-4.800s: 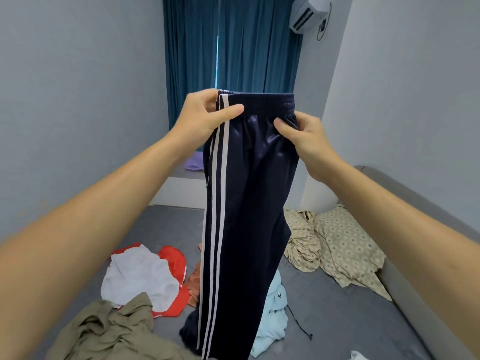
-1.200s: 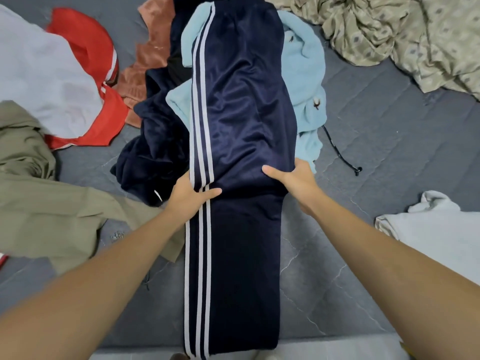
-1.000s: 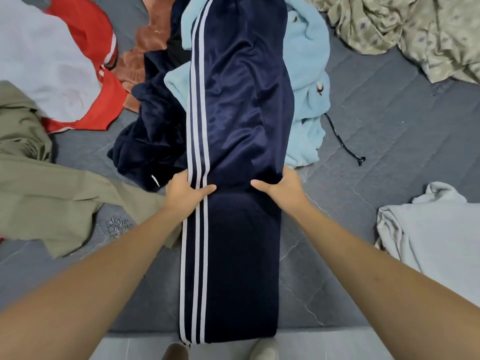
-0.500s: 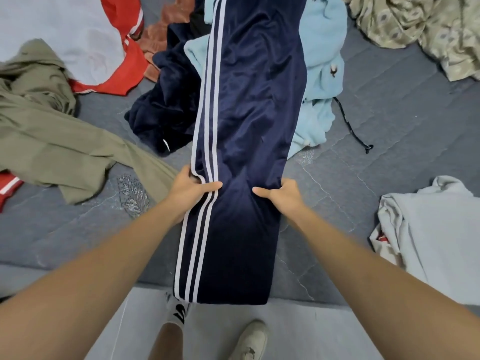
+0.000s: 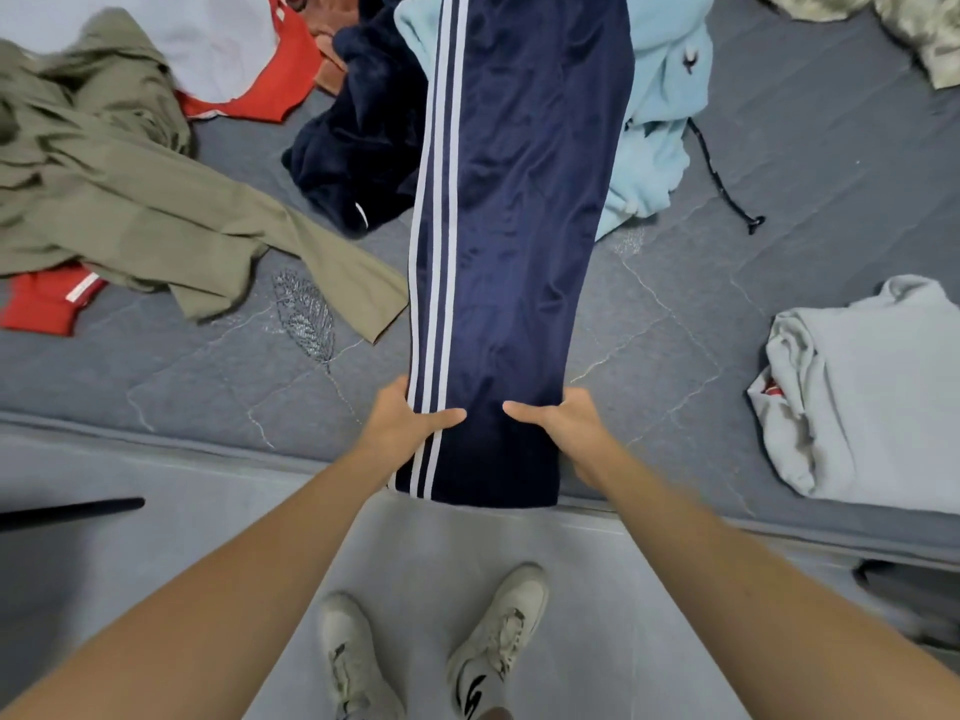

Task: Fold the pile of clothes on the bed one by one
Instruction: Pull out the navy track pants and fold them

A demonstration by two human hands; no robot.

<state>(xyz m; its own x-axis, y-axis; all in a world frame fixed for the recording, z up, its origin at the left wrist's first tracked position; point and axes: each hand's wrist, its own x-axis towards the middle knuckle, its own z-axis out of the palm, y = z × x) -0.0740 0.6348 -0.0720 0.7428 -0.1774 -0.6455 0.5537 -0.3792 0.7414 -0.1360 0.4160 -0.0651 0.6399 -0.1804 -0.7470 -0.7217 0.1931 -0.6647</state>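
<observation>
Navy track pants [image 5: 514, 210] with white side stripes lie lengthwise on the grey bed [image 5: 727, 324], legs stacked, their upper part draped over the clothes pile and their cuffs reaching the bed's near edge. My left hand [image 5: 402, 428] grips the striped left edge near the cuffs, thumb on top. On the right edge, at the same height, my right hand [image 5: 566, 426] grips the fabric, thumb on top. The waistband is out of frame at the top.
An olive garment [image 5: 135, 200] sprawls at the left over red fabric [image 5: 49, 298]. A white and red shirt [image 5: 244, 59], dark navy fleece [image 5: 353, 148] and light blue garment [image 5: 660, 96] lie behind. A grey-white garment [image 5: 872, 392] sits at right. My shoes [image 5: 431, 646] stand on the floor.
Both hands have slid down the pants from the knee area toward the cuffs, drawing the pants toward the bed's near edge. The view has tilted down, showing floor and shoes.
</observation>
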